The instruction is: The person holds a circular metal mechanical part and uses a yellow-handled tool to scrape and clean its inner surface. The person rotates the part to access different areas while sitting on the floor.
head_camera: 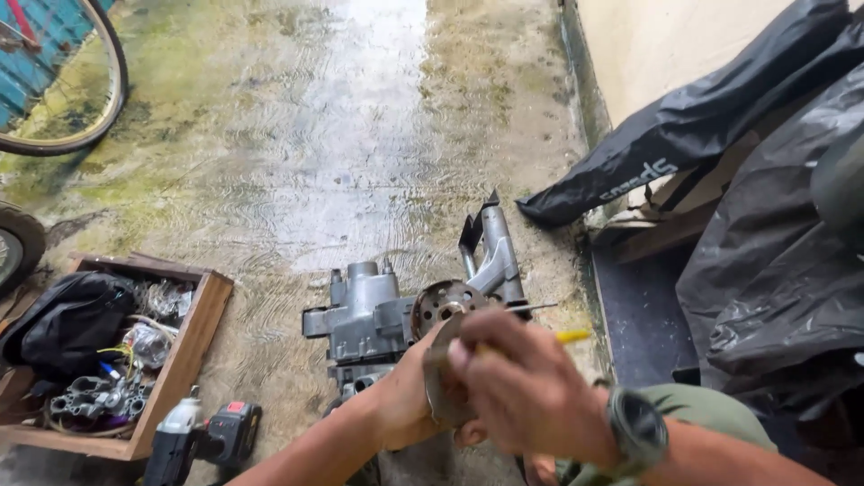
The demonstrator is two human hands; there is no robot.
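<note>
A grey metal engine casing (364,319) lies on the wet concrete floor, with a rusty round holed disc (441,304) on its right side and a grey arm-shaped piece (497,254) behind it. My left hand (405,396) grips a round grey metal part (438,396) just in front of the casing. My right hand (526,387), blurred and with a watch on its wrist, is closed on a yellow-handled screwdriver (573,336). The thin metal shaft of the screwdriver sticks out above the hand near the disc. The screwdriver's tip is hidden.
A wooden box (193,337) at the left holds a black bag and several metal parts. A cordless drill (211,436) lies in front of it. A bicycle wheel (99,99) and a tyre (18,243) stand at the far left. Black plastic sheeting (774,270) covers things by the wall on the right.
</note>
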